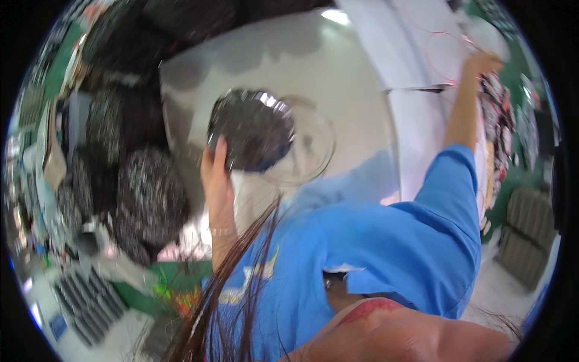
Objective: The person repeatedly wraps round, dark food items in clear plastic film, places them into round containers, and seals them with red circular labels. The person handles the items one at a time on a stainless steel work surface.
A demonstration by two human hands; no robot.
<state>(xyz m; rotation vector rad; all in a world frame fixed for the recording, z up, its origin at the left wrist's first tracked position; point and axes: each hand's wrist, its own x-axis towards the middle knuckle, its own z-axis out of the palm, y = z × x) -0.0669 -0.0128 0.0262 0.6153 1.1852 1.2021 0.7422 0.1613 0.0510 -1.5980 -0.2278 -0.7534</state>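
Note:
My left hand (218, 174) grips the near left rim of a round black tray or dish (253, 131) with a shiny fluted edge. The dish is above a reflective metal sheet (353, 104). Just right of it shows a clear round outline (319, 154), a transparent lid or a reflection; I cannot tell which. My right hand (486, 62) reaches far out to the upper right, blurred, beside a whitish translucent rounded thing (491, 40). Whether it holds anything cannot be made out. Thin red loops (441, 34) show on white sheets (416, 122) near it.
Dark, shiny bundles (151, 194) crowd the left and far edges of the metal sheet. A heap of small red, black and white items (497, 122) lies at the right. Stacked grey trays or panels (529, 235) stand at the lower right, others (88, 303) at the lower left.

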